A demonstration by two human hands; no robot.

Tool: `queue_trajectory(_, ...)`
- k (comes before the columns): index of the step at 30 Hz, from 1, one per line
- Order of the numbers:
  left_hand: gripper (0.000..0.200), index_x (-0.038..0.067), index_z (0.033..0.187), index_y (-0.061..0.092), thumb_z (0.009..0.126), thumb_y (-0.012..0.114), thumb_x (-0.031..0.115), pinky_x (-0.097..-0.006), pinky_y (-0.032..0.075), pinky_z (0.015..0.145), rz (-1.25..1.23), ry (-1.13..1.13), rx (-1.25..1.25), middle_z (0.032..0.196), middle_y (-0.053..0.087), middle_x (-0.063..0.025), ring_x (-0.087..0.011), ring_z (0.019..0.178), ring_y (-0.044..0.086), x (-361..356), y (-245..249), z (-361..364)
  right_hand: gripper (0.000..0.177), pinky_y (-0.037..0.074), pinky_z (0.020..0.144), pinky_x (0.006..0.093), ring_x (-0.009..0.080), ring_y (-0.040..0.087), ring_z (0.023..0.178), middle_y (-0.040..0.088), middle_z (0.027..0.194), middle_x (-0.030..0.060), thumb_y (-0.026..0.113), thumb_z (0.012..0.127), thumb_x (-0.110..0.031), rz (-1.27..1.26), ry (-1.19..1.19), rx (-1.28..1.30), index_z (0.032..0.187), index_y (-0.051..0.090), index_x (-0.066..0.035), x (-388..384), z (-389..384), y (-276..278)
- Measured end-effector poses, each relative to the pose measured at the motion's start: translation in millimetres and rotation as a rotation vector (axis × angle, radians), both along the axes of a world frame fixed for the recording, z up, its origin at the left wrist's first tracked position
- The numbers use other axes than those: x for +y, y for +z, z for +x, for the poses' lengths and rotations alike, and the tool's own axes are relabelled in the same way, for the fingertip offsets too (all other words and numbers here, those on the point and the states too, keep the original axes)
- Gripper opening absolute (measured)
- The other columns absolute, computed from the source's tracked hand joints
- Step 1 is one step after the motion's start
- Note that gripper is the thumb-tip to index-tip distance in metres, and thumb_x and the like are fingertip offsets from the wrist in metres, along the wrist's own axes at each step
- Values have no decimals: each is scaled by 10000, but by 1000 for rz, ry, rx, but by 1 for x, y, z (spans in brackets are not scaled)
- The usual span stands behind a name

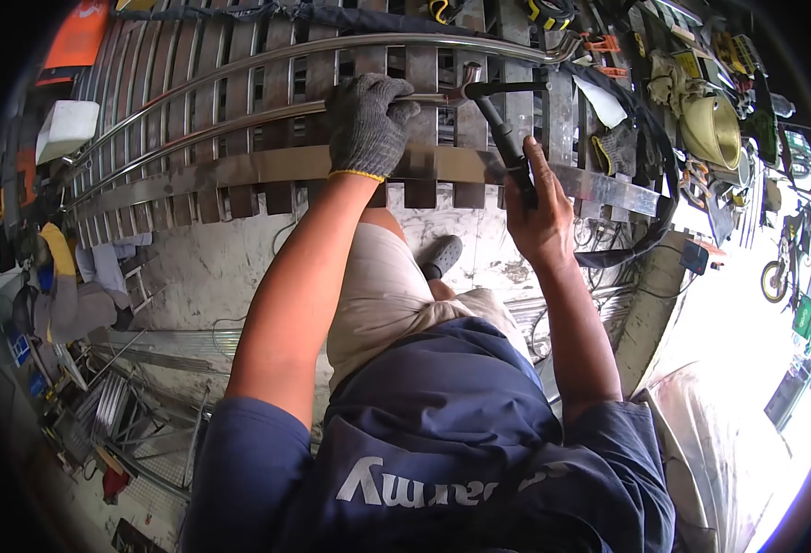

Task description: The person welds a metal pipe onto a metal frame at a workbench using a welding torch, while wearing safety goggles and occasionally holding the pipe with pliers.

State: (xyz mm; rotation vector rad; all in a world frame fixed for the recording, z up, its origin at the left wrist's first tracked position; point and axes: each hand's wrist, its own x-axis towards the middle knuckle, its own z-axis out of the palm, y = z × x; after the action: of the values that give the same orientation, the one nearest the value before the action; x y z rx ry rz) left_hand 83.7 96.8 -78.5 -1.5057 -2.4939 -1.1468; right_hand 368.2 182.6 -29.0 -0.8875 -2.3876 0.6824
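Note:
My left hand (368, 124) wears a grey knit glove with a yellow cuff and is closed round a shiny metal tube (239, 130). This tube reaches a joint with a short bent piece (471, 73) just right of the glove. My bare right hand (542, 207) grips the handle of a black welding torch (509, 143), one finger stretched along it. The torch's head lies at the joint, overlapping it in this view. Behind, a longer bent metal tube (331, 42) runs across the slatted metal bench (267, 170).
Orange-handled clamps (602, 43) sit at the back right, near a brass-coloured bowl-shaped thing (710, 132). A dark cable (668, 184) hangs round the bench's right end. A white block-like container (68, 129) stands left. Metal lengths (165, 341) lie on the floor.

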Motion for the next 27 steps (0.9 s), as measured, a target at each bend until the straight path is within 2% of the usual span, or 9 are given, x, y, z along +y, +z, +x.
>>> queue_trajectory(19,272,113,1075,865,827,937,199,-482,565,1075,-2,17,-1,1151,810,-129,-371,1154,735,1,-6,0,682,670,728,524,437,818,917,794,1154,212,775,1058,-136,-36,21,-5,1701,553,-191,1,-1,1)
queue_trajectory(22,258,116,1070,867,831,935,184,-483,579,1033,22,8,40,1111,822,-128,-379,1111,748,1,-2,0,681,667,722,523,433,816,906,792,1142,210,773,1061,-135,-13,31,-9,1702,554,-204,1,-1,0)
queue_trajectory(25,198,110,1018,885,841,923,191,-505,604,900,36,-25,42,977,838,-150,-391,961,781,2,3,-1,673,663,714,526,434,813,894,790,1128,208,772,1065,-139,-24,29,-28,1699,557,-214,0,0,-2)
queue_trajectory(27,204,110,1018,890,839,920,203,-504,605,907,21,-26,35,992,838,-152,-385,974,783,2,3,-2,666,659,707,533,435,810,882,787,1115,207,771,1069,-143,-28,24,-39,1698,557,-201,-1,0,-2)
